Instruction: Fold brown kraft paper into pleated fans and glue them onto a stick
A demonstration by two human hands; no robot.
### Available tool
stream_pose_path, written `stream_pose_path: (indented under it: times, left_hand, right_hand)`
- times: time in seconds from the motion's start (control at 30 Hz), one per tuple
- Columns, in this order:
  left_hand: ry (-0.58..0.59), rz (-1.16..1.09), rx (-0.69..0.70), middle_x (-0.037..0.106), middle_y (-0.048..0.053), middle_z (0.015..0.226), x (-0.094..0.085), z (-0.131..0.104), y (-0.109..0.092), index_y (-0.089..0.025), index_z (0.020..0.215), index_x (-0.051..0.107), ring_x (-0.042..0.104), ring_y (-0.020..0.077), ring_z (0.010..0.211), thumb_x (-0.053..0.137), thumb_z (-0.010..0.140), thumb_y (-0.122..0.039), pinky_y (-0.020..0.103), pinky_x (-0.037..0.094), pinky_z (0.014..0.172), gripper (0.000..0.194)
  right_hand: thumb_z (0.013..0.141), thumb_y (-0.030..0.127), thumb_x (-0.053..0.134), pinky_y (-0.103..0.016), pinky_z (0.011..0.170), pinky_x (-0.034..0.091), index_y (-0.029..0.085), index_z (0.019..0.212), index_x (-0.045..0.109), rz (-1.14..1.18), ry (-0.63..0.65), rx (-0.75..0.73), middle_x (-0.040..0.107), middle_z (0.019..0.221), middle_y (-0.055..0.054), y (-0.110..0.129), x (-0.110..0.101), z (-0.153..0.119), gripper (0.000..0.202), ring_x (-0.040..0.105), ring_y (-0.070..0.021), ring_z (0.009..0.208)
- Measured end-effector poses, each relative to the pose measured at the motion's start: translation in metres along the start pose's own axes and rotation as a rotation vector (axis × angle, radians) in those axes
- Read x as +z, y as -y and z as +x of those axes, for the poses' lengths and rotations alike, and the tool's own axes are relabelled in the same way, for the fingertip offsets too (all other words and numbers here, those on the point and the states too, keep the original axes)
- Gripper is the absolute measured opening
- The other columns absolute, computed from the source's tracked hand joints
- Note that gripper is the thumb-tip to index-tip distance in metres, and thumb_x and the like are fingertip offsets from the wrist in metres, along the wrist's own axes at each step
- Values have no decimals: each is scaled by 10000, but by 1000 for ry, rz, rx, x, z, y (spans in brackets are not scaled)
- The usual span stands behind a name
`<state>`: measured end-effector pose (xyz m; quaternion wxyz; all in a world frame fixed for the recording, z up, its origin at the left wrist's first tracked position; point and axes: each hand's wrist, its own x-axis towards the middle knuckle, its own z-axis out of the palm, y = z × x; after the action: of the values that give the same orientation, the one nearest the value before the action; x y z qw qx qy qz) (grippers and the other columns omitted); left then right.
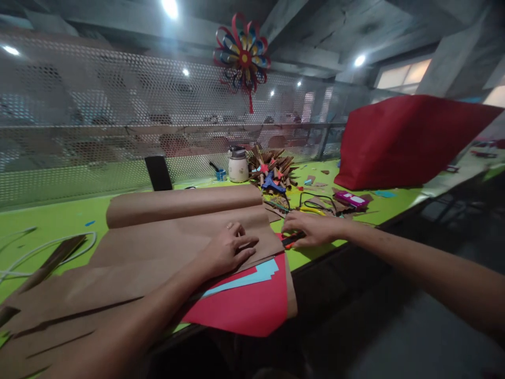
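Observation:
My left hand (226,250), a ring on one finger, rests on a sheet of brown kraft paper (177,237) with its fingers apart. The far side of the sheet curls into a roll (185,204). Under its near edge lie light blue paper pieces (240,281) and a red sheet (256,310) that overhangs the table edge. At the right end of the kraft paper, my right hand (313,229) has its fingers and thumb closed around a black and orange tool (292,240), which looks like a utility knife. The fingers partly hide it.
Behind stand a white bottle (239,167), a blue cup (220,174) and a dark upright phone-like slab (158,173). A heap of paper rolls (276,168), a magenta box (351,200) and a large red bag (394,145) are rightward. A white cable (59,241) lies left.

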<state>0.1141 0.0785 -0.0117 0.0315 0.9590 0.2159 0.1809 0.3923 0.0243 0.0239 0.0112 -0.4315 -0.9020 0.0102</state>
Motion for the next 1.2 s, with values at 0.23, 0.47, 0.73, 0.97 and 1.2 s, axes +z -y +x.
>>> stream_pose_path:
  times: [0.23,0.47,0.73,0.97,1.2]
  left_hand:
    - [-17,-39,23,482,78,938,5,-3,4,-260,1095,641,461,192,901,391,879,-436,351,411,828,375]
    - [-36,-41,34,483,79,942,4,-3,5,-263,1097,641,462,194,909,400,873,-442,354,416,836,375]
    - [-14,-47,37,474,75,935,5,-1,5,-266,1105,633,462,188,895,389,881,-422,352,413,830,366]
    - [-35,-54,-5,485,78,930,-2,-6,-2,-251,1079,647,460,187,884,373,887,-418,339,415,799,374]
    - [-58,-8,-29,473,67,911,-4,-14,-5,-291,1057,649,444,191,894,397,878,-398,327,406,795,326]
  right_hand:
    - [832,449,497,-284,747,403,141,875,646,171,-106,68,626,862,-69,0,14,-11,345,544,-169,821]
    - [826,281,462,-257,597,375,149,661,605,-27,-347,602,586,681,-48,-44,11,-28,256,518,-159,667]
    - [789,128,461,-307,779,389,142,942,596,-152,-337,191,552,927,-99,12,10,-31,204,482,-194,883]
    - [782,153,479,-390,818,340,148,907,594,-168,-221,176,547,882,-96,50,34,-14,170,459,-219,870]
    - [787,160,486,-401,828,345,182,892,604,-181,-196,146,560,898,-93,50,18,-13,160,474,-253,929]
